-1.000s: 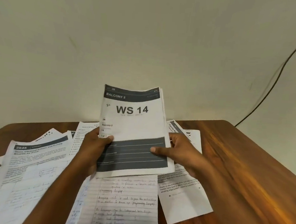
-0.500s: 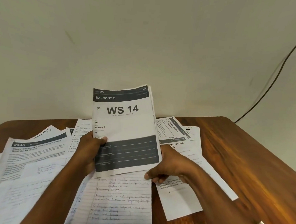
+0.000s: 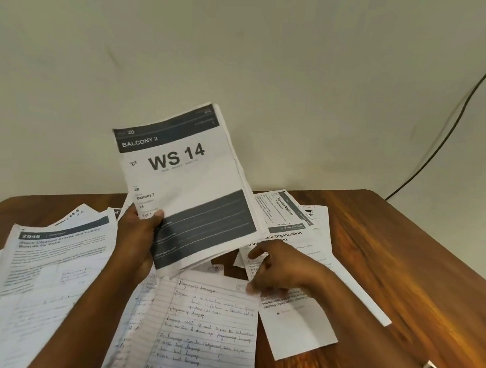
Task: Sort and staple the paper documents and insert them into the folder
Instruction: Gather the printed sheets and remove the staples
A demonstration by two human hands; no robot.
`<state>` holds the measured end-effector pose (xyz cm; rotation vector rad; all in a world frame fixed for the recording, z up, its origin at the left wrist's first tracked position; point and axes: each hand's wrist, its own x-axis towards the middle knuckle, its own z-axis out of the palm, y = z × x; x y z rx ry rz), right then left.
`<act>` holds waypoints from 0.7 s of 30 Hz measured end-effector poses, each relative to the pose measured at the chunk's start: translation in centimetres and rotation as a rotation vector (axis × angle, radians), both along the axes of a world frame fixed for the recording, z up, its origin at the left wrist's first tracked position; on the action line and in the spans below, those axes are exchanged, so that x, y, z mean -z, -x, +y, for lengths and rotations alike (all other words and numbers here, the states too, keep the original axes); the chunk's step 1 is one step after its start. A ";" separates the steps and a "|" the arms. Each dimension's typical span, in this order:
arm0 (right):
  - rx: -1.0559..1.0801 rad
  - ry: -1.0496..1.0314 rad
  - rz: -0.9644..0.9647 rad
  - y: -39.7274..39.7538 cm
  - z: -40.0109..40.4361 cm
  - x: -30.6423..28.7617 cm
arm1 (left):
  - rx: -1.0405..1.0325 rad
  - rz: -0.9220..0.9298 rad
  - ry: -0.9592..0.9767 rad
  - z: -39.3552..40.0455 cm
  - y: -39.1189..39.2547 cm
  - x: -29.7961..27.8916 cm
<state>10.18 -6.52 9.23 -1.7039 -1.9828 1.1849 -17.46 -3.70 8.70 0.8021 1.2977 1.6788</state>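
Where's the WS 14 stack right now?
Head view, centre: the WS 14 stack is held up off the table by the left hand, tilted, above the handwritten lined sheet.

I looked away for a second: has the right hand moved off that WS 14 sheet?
Yes. The right hand has dropped off the WS 14 bundle onto papers lying on the table.

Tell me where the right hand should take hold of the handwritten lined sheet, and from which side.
Pinch the handwritten lined sheet at its top right corner, coming from the right. That corner lies bare beside the right hand, while the left forearm crosses its left edge and the left hand holds the WS 14 stack above its top.
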 end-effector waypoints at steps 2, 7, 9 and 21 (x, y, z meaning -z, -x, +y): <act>0.047 -0.055 0.063 -1.0 0.5 -0.3 | 0.046 0.005 0.009 -0.1 -0.3 0.1; 0.038 -0.025 0.122 -1.4 0.6 -0.7 | 0.004 -0.085 -0.040 0.2 -0.1 0.5; 0.007 0.000 0.114 -0.7 0.4 -0.2 | -0.033 -0.088 -0.062 0.3 0.0 0.5; -0.129 -0.005 0.128 0.1 0.1 0.9 | -0.197 0.125 -0.109 0.5 -0.1 1.1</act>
